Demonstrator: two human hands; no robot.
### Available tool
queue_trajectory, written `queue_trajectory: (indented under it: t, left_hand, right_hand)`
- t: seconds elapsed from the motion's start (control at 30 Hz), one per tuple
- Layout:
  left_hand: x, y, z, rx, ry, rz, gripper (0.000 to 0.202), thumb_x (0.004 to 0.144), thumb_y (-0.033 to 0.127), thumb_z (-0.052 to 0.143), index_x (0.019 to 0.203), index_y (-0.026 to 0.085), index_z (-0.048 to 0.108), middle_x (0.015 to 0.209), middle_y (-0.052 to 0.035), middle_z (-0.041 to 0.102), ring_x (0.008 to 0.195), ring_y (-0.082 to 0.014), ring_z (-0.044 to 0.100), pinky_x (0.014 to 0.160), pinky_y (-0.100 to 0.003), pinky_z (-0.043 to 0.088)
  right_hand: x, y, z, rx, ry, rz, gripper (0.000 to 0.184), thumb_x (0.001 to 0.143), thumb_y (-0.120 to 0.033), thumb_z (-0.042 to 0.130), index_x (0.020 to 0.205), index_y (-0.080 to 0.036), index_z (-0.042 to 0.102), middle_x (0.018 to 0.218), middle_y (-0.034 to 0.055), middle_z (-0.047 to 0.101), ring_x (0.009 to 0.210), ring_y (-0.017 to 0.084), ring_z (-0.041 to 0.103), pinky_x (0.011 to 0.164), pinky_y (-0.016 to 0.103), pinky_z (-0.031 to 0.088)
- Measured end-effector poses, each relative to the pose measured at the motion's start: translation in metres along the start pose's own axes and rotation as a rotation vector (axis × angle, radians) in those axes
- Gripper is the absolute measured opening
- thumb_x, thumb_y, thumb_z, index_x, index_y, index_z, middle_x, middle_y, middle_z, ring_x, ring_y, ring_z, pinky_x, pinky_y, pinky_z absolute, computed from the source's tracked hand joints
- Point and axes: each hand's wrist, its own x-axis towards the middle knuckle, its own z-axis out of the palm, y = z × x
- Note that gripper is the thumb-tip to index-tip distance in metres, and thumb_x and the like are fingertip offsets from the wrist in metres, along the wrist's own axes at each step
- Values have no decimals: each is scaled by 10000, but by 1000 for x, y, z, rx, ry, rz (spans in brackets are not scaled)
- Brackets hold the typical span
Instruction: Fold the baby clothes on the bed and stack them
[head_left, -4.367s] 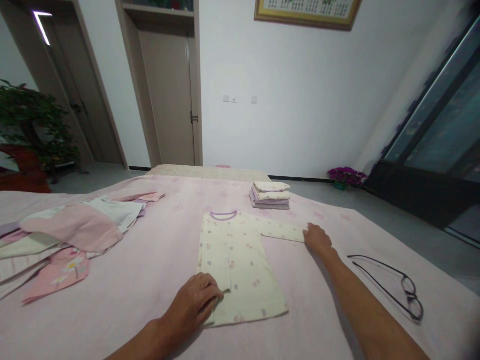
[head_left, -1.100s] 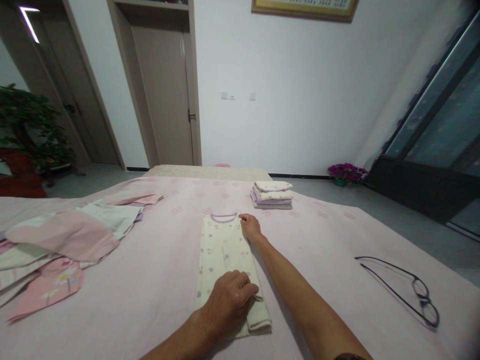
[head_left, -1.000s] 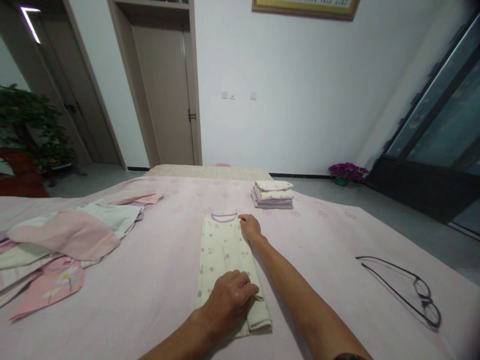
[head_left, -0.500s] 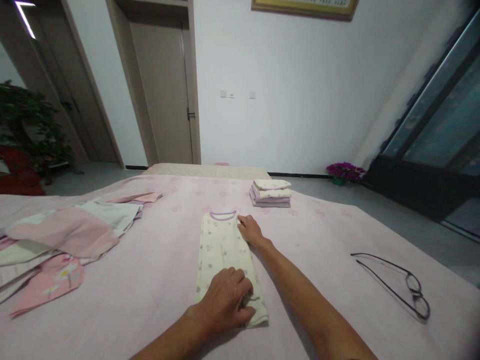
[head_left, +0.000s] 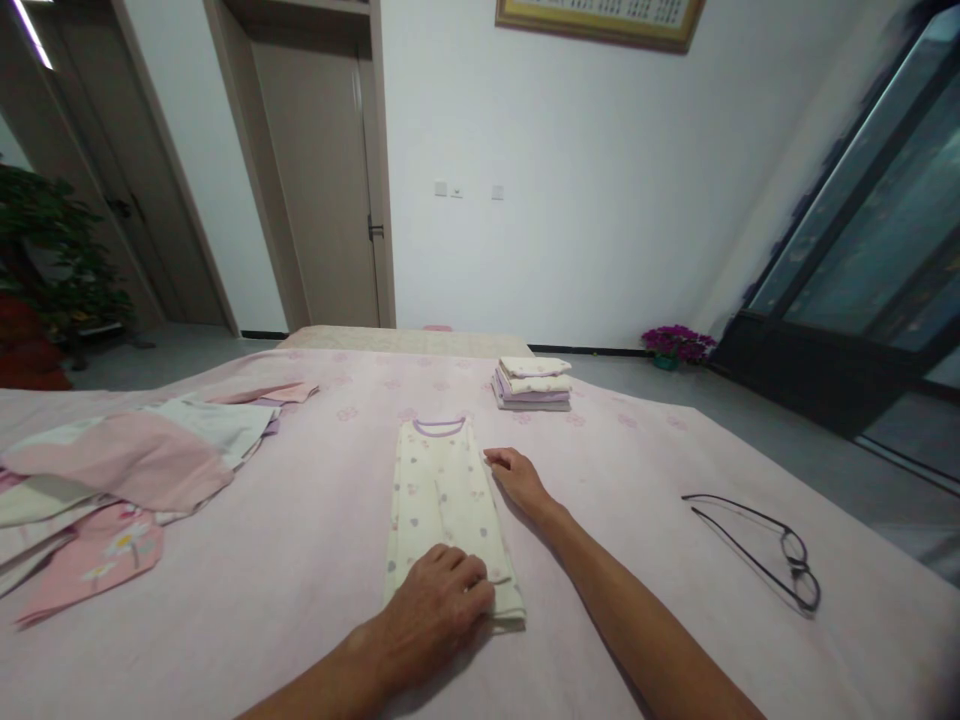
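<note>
A cream child's top (head_left: 444, 500) with small flower prints and a lilac neckband lies on the pink bedspread (head_left: 315, 560), folded lengthwise into a narrow strip. My left hand (head_left: 439, 612) rests on its near hem, fingers curled and pressing the cloth down. Beside the strip's right edge my right hand (head_left: 517, 478) lies flat on the bedspread, fingers stretched toward the top and holding nothing.
A small stack of folded clothes (head_left: 532, 382) sits at the far side of the bed. A loose pile of pink and white garments (head_left: 127, 470) spreads at the left. Black-rimmed glasses (head_left: 772, 550) lie at the right. Doors, a potted plant and glass doors surround the bed.
The sleeve that lay out to the right 4.4 s ago is now folded in, leaving a narrow strip. In the last second my right hand slid from the collar down beside the right edge.
</note>
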Motion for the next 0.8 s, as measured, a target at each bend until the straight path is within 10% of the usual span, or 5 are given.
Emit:
queue_trajectory:
  t: [0.53, 0.8]
  left_hand:
    - [0, 3, 6, 62, 33, 51, 105, 886, 265, 644, 877, 202, 561, 925, -31, 614, 883, -201, 533, 781, -346, 418]
    - [-3, 14, -7, 15, -40, -2, 234, 828, 338, 709, 930, 196, 554, 1002, -38, 611, 956, -239, 522, 854, -385, 436]
  right_hand:
    - [-32, -34, -1, -160, 84, -244, 317, 858, -212, 525, 1121, -236, 700, 1143, 60, 683, 1090, 203, 602, 1016, 353, 440]
    - [-60, -58, 13, -439, -266, -455, 610, 912, -386, 559, 1487, -244, 417, 1574, 84, 347, 1477, 265, 238, 1215, 477, 115]
